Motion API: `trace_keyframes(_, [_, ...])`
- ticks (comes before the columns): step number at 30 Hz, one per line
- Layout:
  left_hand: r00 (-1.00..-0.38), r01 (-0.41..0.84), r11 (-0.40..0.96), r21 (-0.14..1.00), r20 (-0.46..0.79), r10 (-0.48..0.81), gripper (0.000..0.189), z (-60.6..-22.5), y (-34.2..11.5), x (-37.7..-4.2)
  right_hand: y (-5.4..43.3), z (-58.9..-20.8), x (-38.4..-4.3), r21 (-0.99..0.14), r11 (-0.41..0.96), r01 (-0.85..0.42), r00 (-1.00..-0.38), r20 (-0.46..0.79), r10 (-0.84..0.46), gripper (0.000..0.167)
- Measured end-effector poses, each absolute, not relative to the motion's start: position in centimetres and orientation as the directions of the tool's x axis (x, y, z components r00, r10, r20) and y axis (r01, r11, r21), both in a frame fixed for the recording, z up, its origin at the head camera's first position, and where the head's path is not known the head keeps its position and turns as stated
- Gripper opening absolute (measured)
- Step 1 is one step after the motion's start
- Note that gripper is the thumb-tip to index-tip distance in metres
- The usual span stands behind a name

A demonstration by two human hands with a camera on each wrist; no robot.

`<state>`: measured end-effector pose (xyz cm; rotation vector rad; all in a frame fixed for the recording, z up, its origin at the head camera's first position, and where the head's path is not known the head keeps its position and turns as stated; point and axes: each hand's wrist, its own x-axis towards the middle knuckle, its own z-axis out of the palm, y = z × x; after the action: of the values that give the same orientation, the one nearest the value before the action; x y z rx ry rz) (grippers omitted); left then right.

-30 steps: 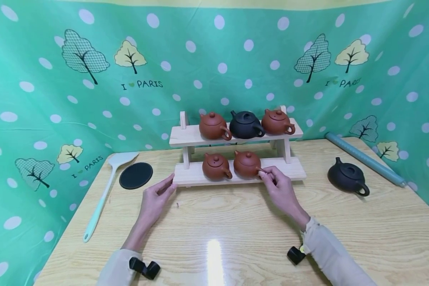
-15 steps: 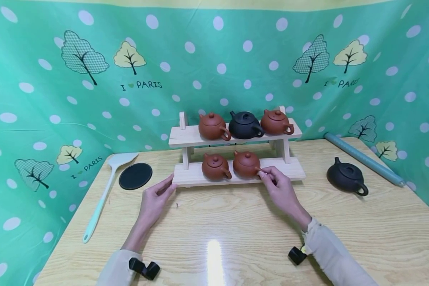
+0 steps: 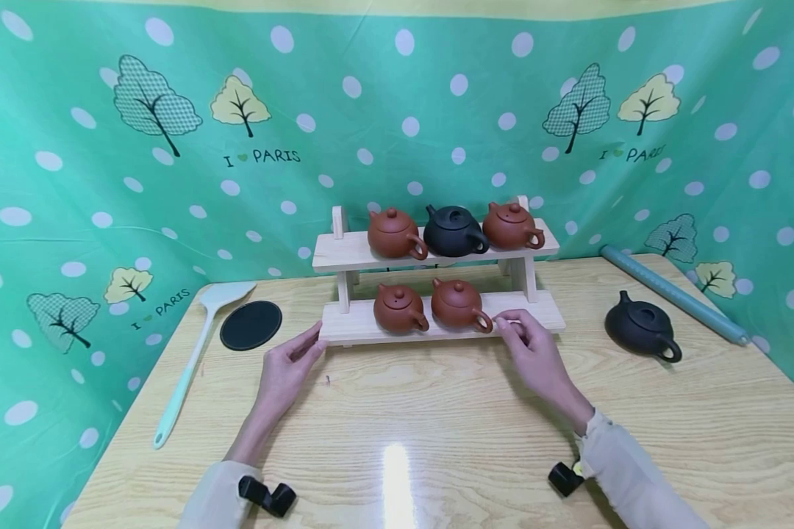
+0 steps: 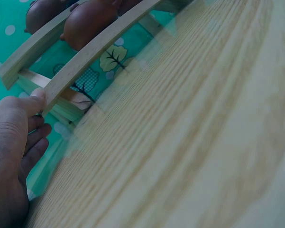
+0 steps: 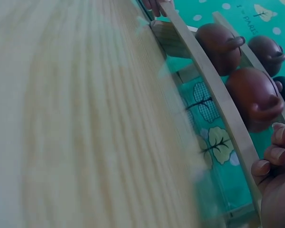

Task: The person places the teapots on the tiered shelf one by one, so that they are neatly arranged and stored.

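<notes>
At the left end of a two-tier wooden display shelf (image 3: 344, 323), my left hand (image 3: 287, 371) holds the lower board, thumb on its edge in the left wrist view. A reddish-brown teapot (image 3: 455, 303) sits on the lower tier, its handle pointing toward my right hand (image 3: 532, 353). That hand is just right of the handle, apart from it, fingers loosely bent above the board's front. Beside this teapot stands another brown teapot (image 3: 397, 308). On the upper tier are a brown teapot (image 3: 392, 234), a black teapot (image 3: 451, 231) and a second brown teapot (image 3: 508, 226).
On the table right of the shelf lies a black teapot (image 3: 642, 327), with a teal roll (image 3: 675, 294) behind it. To the left are a black round coaster (image 3: 251, 325) and a pale spatula (image 3: 188, 375). A green patterned cloth (image 3: 384, 95) hangs behind.
My right hand has let go of the lower teapot's handle and moved slightly right. The left hand stays at the shelf's end.
</notes>
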<state>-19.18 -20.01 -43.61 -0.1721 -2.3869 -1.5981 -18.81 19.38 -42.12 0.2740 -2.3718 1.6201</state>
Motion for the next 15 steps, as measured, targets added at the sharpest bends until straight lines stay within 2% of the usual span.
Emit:
trace_keyframes(7, [-0.958,0.251,0.403,0.88,0.285,-0.026,0.038,-42.0,-19.4,-18.3,21.0,-42.3,-18.3,-0.855,0.416,-0.31,-0.937,0.348,0.016,0.021])
trace_keyframes(15, [-0.959,0.244,0.382,0.891,0.282,-0.044,0.039,-45.3,-20.8,-20.1,22.8,-42.1,-17.5,-0.835,0.465,-0.294,-0.933,0.356,0.048,0.021])
